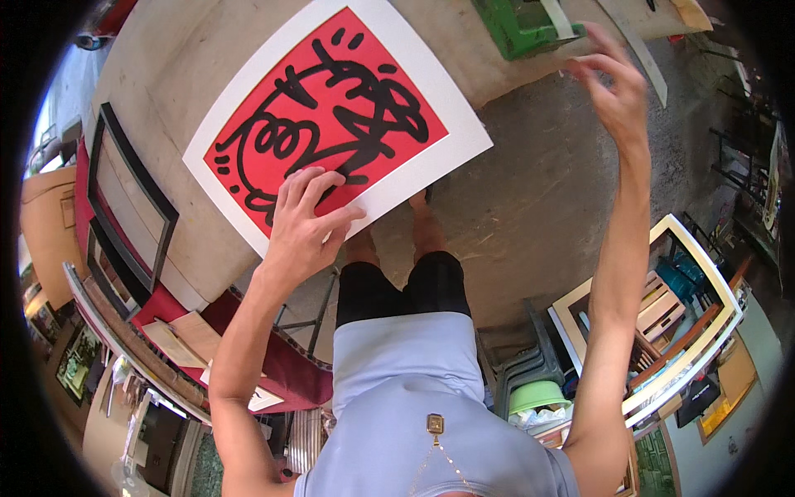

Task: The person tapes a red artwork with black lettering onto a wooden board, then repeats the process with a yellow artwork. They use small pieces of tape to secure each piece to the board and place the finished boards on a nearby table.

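Observation:
A red print [286, 99] with thick black doodled lines, framed by a white mat border [451, 142], lies on a beige work table at the top centre. My left hand [310, 219] rests on the print's lower part, fingers bent and apart. My right hand [613, 91] is raised off to the right of the print, fingers loosely bent and apart, holding nothing I can see. It is nearest a green tool [517, 29] with a pale strip at the table's far edge; I cannot tell whether a fingertip touches it.
Black frames [170, 229] lean at the left over a dark red cloth [302, 377]. A thin pale strip [650, 66] juts from the table's far right. Stacked cream frames [559, 327], dark chairs [534, 369] and a light green basin [534, 396] stand at the lower right.

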